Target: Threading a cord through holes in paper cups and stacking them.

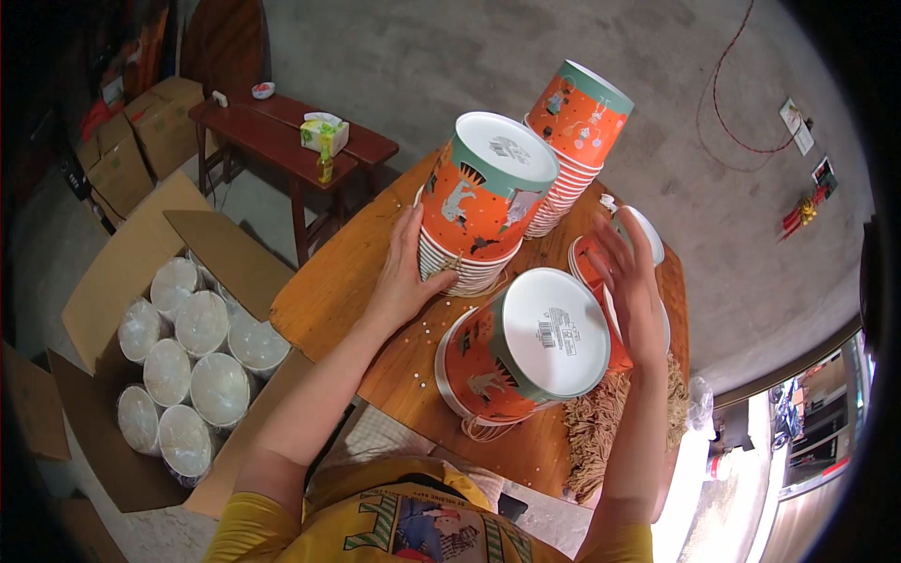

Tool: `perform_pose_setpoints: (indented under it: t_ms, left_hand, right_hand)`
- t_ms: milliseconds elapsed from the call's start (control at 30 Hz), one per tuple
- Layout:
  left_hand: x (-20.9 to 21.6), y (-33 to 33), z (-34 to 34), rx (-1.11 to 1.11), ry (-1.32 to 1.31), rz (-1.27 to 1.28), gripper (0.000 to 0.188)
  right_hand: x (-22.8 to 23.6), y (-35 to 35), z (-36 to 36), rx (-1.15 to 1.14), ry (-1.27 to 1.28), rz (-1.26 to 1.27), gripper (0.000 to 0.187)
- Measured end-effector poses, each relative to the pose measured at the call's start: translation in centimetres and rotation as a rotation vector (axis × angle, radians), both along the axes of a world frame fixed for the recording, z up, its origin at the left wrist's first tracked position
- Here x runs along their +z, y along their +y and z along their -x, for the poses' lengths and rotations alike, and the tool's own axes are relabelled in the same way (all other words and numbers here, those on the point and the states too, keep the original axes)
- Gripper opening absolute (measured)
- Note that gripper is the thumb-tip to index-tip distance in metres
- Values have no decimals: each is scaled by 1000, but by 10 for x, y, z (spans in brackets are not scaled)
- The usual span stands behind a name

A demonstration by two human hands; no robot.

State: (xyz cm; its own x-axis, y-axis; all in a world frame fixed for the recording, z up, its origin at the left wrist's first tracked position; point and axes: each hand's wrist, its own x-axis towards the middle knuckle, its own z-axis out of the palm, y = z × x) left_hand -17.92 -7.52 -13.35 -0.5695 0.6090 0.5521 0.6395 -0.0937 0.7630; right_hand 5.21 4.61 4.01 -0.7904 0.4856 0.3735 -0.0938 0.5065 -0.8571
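Observation:
My left hand [409,265] is pressed round the lower rims of a tall stack of upside-down orange paper buckets [483,202], thumb in front and fingers along the left side. Nearest me on the table, another upturned bucket [481,371] shows its white base with printed marks; thin cord loops hang at its rim. Fingers apart, my right hand [627,286] hovers at the right beside more orange buckets [589,263], partly hiding them. Whether it touches them is hard to tell. Behind the left stack rises a second tall bucket stack [584,117].
A bundle of tan cords [601,422] lies at the wooden table's [328,272] right front. Left of it stands an open carton [122,244] with several wrapped white rolls or cups. A red bench [272,141] bears a tissue box [324,133] and a bottle [325,161].

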Motion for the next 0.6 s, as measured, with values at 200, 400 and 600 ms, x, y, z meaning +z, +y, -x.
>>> perform_pose_setpoints:
  t_ms: [200,400,600]
  left_hand:
    - [0,5,-3,-8,26,-18,109]
    - [-2,6,-2,-6,-4,23,110]
    - [6,4,-4,-39,-56,6,107]
  right_hand:
    - [-33,-30,-61,53,-246,-399,131]
    - [-41,-36,-63,-7,-181,-452,116]
    - [-36,-38,-61,-36,-104,-480,91]
